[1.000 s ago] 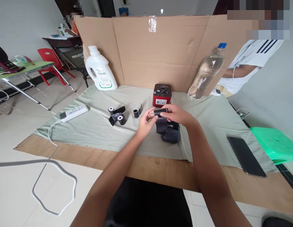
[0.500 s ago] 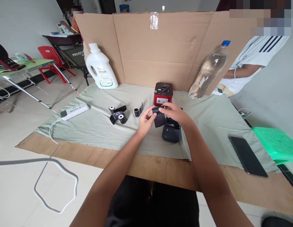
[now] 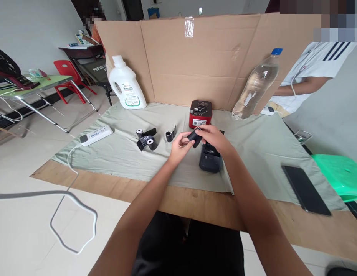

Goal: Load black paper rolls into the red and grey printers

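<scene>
Jointly | left hand (image 3: 179, 148), right hand (image 3: 215, 138) | hold black roll (image 3: 194, 137)

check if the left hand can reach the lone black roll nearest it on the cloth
Probably yes: the lone roll sits just beyond the left hand with nothing visible between, though that hand is busy holding another black roll with the right hand.
</scene>
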`<state>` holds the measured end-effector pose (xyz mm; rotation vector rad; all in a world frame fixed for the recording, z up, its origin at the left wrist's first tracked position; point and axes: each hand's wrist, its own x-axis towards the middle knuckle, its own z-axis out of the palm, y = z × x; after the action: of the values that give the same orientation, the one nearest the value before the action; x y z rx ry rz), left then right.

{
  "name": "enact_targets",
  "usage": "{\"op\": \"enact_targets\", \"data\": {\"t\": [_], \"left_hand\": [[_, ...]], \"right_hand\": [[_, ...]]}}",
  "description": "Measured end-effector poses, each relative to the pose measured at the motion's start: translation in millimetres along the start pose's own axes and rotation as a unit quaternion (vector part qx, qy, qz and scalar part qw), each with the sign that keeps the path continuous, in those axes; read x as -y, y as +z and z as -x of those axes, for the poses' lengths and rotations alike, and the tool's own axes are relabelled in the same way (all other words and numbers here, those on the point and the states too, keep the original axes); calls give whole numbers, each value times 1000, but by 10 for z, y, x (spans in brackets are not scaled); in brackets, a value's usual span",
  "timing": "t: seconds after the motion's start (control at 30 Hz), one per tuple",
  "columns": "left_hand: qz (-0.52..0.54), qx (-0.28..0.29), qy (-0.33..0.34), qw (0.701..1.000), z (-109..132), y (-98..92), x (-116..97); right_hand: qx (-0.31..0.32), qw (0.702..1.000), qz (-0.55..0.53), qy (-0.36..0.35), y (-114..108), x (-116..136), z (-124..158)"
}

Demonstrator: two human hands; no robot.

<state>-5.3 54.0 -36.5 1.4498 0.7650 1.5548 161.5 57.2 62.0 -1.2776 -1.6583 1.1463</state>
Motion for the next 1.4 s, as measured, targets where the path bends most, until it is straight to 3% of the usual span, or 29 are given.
{"op": "enact_targets", "data": {"t": [0.17, 0.3, 0.37, 0.53, 0.77, 1.4], "left_hand": [[-156, 73, 80, 982, 26, -54, -85], [-190, 96, 112, 971, 2, -84, -72], [-192, 99, 108, 970, -12, -95, -39], [-198, 68, 102, 973, -22, -101, 2], [-241, 71, 120, 960, -7, -91, -47], [-354, 81, 113, 925, 2, -75, -121]], "right_hand": [[-21, 997, 74, -18, -37, 32, 20], [89, 992, 79, -42, -53, 34, 44], [110, 990, 75, -43, -72, 26, 51], [57, 991, 119, -15, -154, -7, 38], [-43, 989, 137, 15, -115, -60, -18], [-100, 982, 158, -14, 2, -132, -38]]}}
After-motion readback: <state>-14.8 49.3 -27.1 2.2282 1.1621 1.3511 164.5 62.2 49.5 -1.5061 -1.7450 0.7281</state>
